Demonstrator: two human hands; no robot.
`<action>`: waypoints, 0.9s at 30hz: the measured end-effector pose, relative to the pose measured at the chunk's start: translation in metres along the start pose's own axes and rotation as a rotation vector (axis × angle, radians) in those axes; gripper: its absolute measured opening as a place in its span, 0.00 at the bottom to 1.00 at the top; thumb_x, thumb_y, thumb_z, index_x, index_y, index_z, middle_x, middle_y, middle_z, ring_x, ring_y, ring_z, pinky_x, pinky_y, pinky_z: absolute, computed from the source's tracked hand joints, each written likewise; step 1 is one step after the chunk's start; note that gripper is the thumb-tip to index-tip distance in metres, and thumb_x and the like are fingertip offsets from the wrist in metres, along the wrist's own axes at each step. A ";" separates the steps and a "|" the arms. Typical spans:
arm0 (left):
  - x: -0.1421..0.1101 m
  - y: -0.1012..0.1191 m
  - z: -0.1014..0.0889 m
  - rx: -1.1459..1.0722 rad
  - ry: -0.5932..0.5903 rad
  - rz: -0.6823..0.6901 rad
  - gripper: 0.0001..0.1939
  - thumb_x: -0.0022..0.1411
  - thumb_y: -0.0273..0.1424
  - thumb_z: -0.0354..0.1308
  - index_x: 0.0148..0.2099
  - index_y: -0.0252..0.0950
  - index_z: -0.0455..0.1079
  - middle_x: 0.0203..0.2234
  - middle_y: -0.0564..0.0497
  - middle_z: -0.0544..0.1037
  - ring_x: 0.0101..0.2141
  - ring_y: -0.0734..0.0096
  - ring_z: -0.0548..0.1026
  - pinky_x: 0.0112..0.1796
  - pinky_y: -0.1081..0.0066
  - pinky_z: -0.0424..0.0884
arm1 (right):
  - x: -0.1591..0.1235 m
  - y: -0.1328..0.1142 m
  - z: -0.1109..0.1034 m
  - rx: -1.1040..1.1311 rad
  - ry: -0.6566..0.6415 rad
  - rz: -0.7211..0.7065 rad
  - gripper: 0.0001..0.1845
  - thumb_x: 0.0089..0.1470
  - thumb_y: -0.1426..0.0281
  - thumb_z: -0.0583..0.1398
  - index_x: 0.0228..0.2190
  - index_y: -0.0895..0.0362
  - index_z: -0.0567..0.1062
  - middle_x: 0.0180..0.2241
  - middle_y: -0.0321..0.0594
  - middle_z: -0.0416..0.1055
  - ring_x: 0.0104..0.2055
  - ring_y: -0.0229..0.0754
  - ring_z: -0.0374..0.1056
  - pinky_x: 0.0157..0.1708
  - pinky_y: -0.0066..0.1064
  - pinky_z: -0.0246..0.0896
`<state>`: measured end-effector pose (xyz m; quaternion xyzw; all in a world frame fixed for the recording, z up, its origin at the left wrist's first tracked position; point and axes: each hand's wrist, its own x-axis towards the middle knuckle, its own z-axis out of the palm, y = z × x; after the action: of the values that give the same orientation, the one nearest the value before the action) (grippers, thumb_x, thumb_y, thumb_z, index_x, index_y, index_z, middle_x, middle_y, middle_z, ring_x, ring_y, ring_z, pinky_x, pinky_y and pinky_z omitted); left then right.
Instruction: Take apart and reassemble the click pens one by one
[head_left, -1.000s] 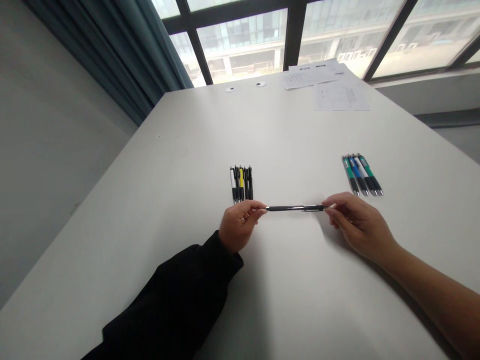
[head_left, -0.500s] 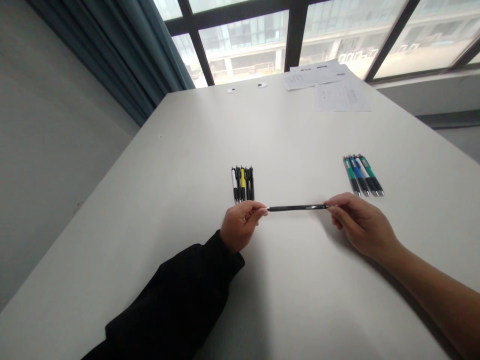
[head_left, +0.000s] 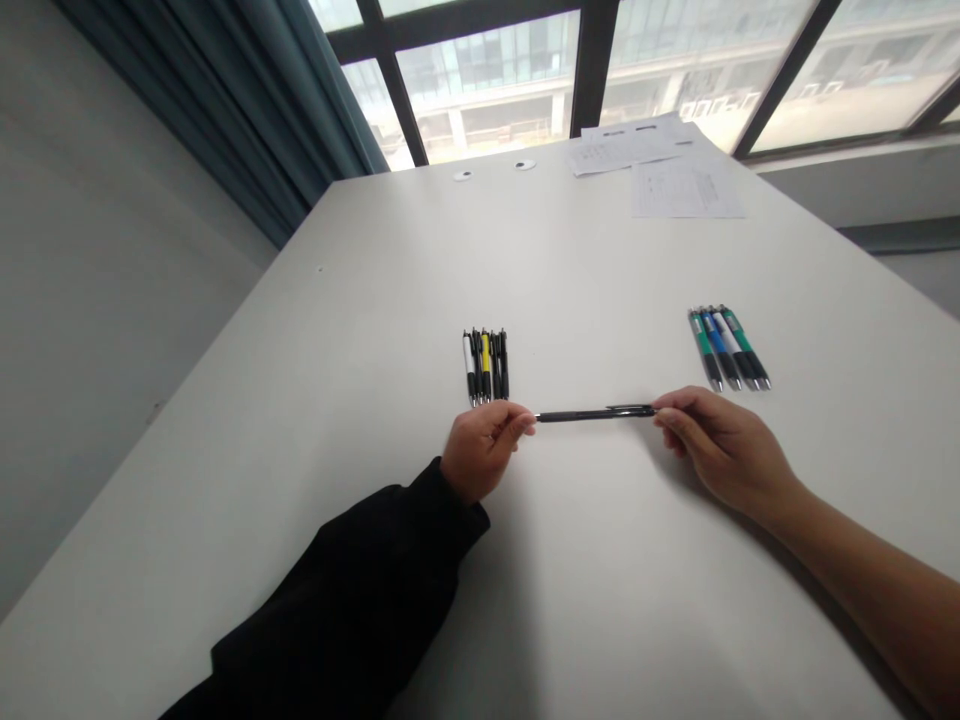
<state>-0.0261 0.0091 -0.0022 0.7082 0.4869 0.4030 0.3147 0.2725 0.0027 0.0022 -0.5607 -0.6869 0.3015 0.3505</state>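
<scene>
A black pen (head_left: 581,415) is stretched level between my two hands, above the white table. My left hand (head_left: 484,450), in a black sleeve, pinches its tip end on the left. At the other end my right hand (head_left: 716,440) grips it between thumb and fingers, and the pen's clip shows along the upper side. Just beyond my left hand lies a row of several pens (head_left: 485,365), mostly black, one with a white barrel and one with a yellow barrel. Past my right hand rests a second row of pens (head_left: 727,348) with green, blue and white barrels.
Printed sheets of paper (head_left: 686,185) lie at the table's far right by the window (head_left: 487,85). Two small white oval pieces (head_left: 525,165) sit along the far edge of the table (head_left: 390,300). A blue curtain (head_left: 247,100) hangs at the left.
The black pen has turned about its long axis, so its clip now stands out on the upper side. Both hands stay in nearly the same place.
</scene>
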 end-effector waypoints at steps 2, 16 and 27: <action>0.000 -0.001 0.000 0.006 -0.002 0.000 0.16 0.71 0.38 0.56 0.34 0.35 0.75 0.23 0.53 0.78 0.20 0.77 0.71 0.26 0.75 0.68 | 0.000 0.001 0.001 0.005 -0.004 0.004 0.11 0.66 0.61 0.58 0.36 0.53 0.75 0.22 0.33 0.71 0.22 0.37 0.67 0.25 0.29 0.62; 0.000 0.003 -0.001 0.061 -0.033 0.030 0.21 0.73 0.41 0.52 0.31 0.35 0.74 0.21 0.52 0.77 0.23 0.73 0.74 0.29 0.73 0.69 | 0.000 -0.002 -0.003 -0.042 -0.049 -0.022 0.16 0.67 0.59 0.56 0.30 0.53 0.73 0.22 0.34 0.71 0.22 0.38 0.66 0.26 0.31 0.61; -0.001 0.006 0.000 0.057 -0.073 0.046 0.25 0.74 0.40 0.49 0.26 0.35 0.70 0.16 0.56 0.69 0.20 0.77 0.68 0.27 0.74 0.64 | 0.002 -0.005 -0.003 -0.089 -0.062 -0.043 0.19 0.68 0.60 0.55 0.26 0.53 0.72 0.20 0.34 0.70 0.21 0.38 0.65 0.25 0.31 0.59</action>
<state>-0.0242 0.0063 0.0023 0.7421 0.4698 0.3703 0.3025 0.2719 0.0032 0.0085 -0.5512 -0.7220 0.2805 0.3101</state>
